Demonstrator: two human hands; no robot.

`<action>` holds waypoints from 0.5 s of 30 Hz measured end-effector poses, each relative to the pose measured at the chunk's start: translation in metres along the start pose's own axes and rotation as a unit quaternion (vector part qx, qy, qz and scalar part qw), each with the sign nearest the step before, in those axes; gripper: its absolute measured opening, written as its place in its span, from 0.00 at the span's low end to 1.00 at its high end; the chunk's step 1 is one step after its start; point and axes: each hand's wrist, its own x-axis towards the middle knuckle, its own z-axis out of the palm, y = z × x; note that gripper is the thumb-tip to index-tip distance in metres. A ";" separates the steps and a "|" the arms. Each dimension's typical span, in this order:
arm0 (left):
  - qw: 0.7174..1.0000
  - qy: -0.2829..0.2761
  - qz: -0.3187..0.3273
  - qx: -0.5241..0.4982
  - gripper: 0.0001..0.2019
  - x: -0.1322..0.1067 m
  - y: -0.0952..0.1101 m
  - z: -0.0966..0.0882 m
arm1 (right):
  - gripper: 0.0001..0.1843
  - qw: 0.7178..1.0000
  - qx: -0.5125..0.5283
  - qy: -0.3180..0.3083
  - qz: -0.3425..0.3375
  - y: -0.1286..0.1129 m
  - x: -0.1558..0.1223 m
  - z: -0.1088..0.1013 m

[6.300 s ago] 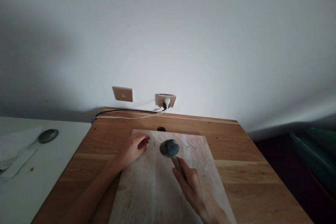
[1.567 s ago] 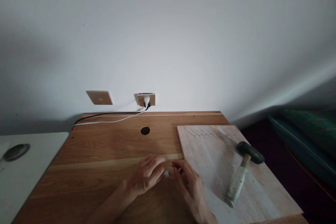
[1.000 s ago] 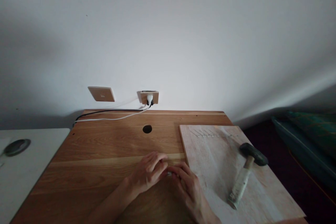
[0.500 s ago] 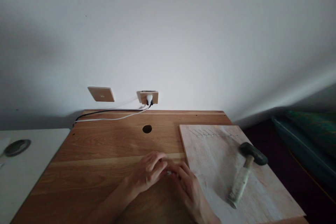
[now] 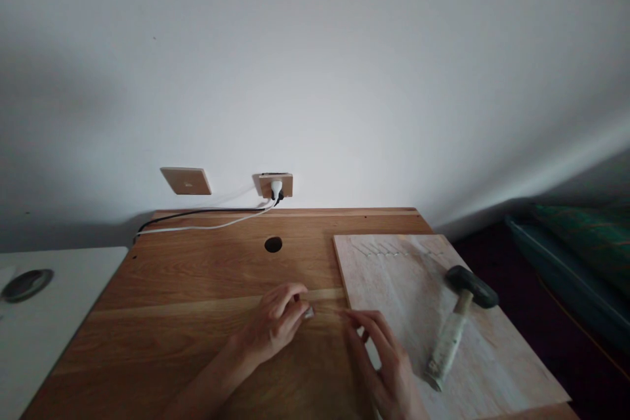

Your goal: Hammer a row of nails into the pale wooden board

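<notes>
My left hand (image 5: 275,325) rests on the wooden desk (image 5: 197,302), its fingers curled and pinched on a small white object (image 5: 309,312) that I cannot name. My right hand (image 5: 384,361) lies a little to the right of it, fingers loosely spread and empty, at the left edge of a pale wooden board (image 5: 408,295). A hammer (image 5: 455,321) with a dark head and a light handle lies on the board's right half. A row of small nails (image 5: 386,249) runs near the board's far edge.
A round cable hole (image 5: 273,244) sits in the desk ahead of my hands. Black and white cables (image 5: 207,218) run along the far edge to a wall socket (image 5: 275,185). A white table (image 5: 44,315) adjoins on the left. Dark floor and green fabric (image 5: 575,243) lie right.
Since 6.3 s ago the hammer has left my right hand and lies on the board, now to the right. In the last half second my right hand drew away from my left hand.
</notes>
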 end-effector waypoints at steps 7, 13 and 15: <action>0.995 -0.056 -0.073 -0.050 0.06 0.020 -0.005 0.006 | 0.21 0.929 -0.245 0.225 0.162 0.080 -0.040 -0.103; 0.989 -0.049 -0.110 -0.082 0.07 0.055 -0.018 0.035 | 0.37 0.853 -0.360 0.201 0.321 0.158 -0.097 -0.158; 0.989 -0.039 -0.115 -0.087 0.08 0.067 -0.022 0.046 | 0.33 0.873 -0.347 0.194 0.283 0.173 -0.115 -0.162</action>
